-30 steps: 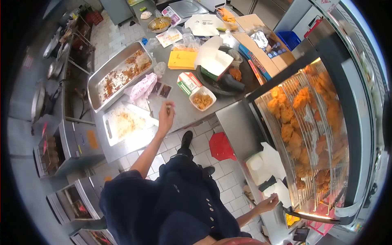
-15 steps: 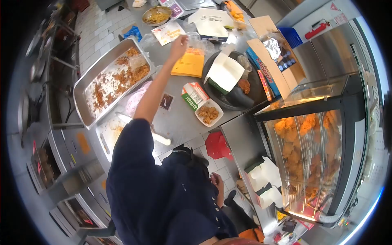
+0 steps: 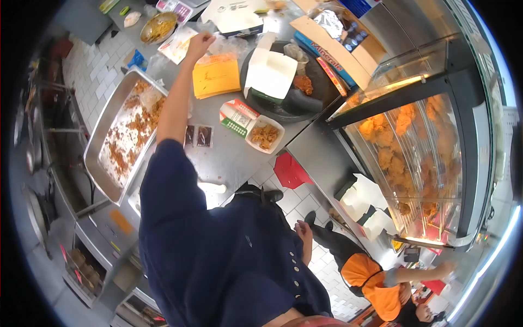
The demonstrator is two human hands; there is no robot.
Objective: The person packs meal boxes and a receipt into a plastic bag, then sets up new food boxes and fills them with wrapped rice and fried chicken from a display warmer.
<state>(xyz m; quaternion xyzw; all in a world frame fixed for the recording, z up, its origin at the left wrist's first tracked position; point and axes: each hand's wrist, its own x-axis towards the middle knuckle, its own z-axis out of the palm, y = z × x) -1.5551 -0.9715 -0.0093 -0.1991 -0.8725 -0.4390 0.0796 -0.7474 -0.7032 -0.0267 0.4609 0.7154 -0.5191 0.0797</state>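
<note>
My left hand [image 3: 200, 43] is stretched over the table, just above the yellow paper stack [image 3: 217, 75] and beside clear plastic bags [image 3: 224, 46]. Its fingers are bent inward, and whatever they may hold is too small to make out. Low beside my body hangs my right hand [image 3: 304, 231], its fingers curled, with no object visible in them. A small open box of fried pieces [image 3: 264, 136] sits near the table edge. Two dark sauce packets [image 3: 204, 136] lie left of it. A larger open white box [image 3: 271, 74] rests on a black round dish [image 3: 327, 103].
A metal tray with crumbs [image 3: 99, 144] stands at the left. At the right is a heated glass cabinet [image 3: 400, 158] of fried chicken. A cardboard box [image 3: 335, 46] stands behind. A co-worker in orange [image 3: 370, 280] is at the lower right.
My left hand has risen from the near table edge to beyond the yellow papers. My right hand has moved from the right-hand counter to beside my body. A co-worker has come into view.
</note>
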